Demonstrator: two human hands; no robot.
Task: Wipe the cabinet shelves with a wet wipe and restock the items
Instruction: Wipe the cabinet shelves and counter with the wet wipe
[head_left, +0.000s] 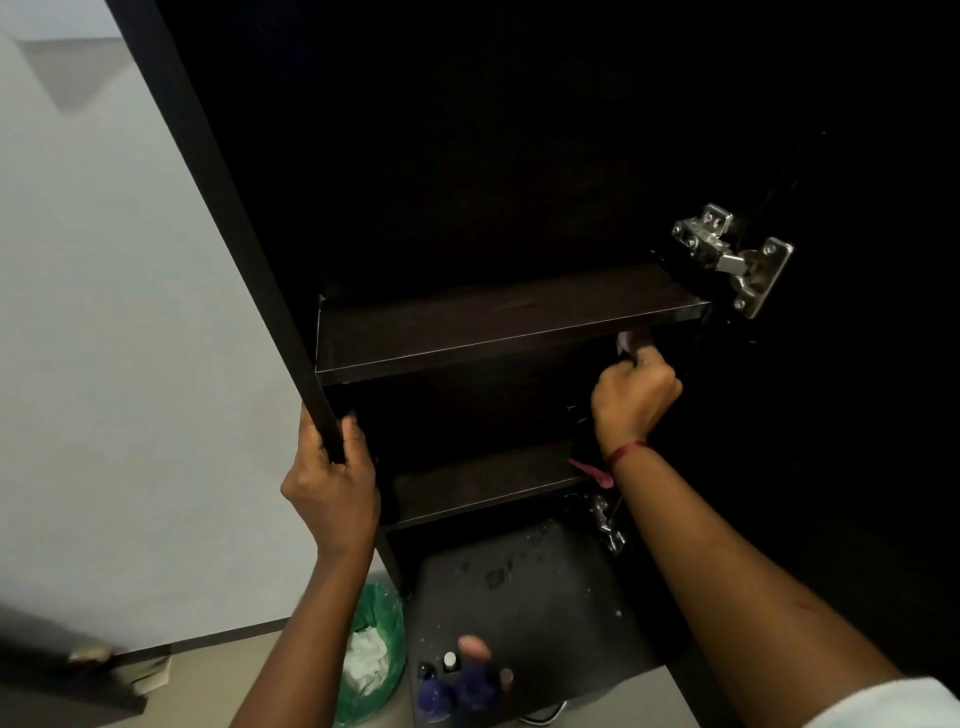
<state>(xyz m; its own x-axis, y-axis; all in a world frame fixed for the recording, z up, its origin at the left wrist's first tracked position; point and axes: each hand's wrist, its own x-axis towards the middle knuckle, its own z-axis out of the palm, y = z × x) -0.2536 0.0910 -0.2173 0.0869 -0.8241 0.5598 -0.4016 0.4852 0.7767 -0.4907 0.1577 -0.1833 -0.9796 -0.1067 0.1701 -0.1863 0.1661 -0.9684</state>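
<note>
One wet wipe (626, 342) pokes above the right hand (636, 397) clutching it; left hand (332, 488) grips cabinet edge (249, 249).

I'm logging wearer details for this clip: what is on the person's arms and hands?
Both forearms are bare. The right hand has a red thread band round its wrist, with a pinkish loose end hanging. A white sleeve shows at the right upper arm. The left hand wears nothing.

One view is supplied, taken by a wide-angle camera worn on the head. It is directed forward and steeply down, close in, into a tall dark-brown wooden cabinet (241, 239). Its flat dark shelves (493, 322) and the pale beige floor (213, 673) are seen from above.
</note>
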